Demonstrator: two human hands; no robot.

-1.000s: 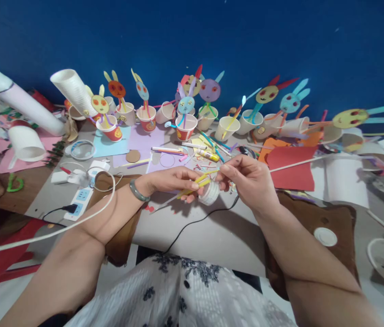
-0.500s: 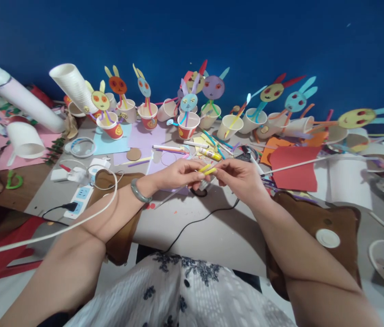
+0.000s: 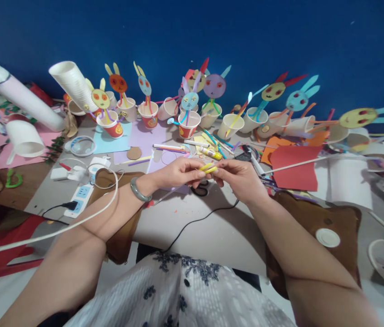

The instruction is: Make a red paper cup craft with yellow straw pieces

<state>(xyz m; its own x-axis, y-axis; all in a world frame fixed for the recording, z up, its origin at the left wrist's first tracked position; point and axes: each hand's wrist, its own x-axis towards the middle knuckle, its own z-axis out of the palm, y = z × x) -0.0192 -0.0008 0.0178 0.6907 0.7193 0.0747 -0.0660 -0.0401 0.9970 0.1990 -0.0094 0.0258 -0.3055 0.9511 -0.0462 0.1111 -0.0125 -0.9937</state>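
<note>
Both hands meet above the table, just in front of the craft supplies. My left hand [image 3: 178, 174] pinches one end of a narrow yellow strip [image 3: 208, 168], which appears doubled or made of two pieces; its material is too small to make out. On the other end, the fingertips of my right hand [image 3: 239, 178] are closed. Right behind the fingers lies a yellow glue stick [image 3: 211, 153]. A purple sheet with a drawn circle [image 3: 169, 157] is beyond my left hand. Under the hands, a dark looped object [image 3: 199, 189] partly shows.
Paper cups with rabbit figures, such as a blue-faced rabbit [image 3: 190, 101], line the blue wall. Red paper [image 3: 294, 168] lies to the right. On the left are a power strip [image 3: 82, 196] and a white cable [image 3: 86, 220]. A black cord [image 3: 195, 221] crosses the table.
The yellow strip has shifted slightly between the fingertips, and more of the dark looped object shows below. Both hands stay in nearly the same place.
</note>
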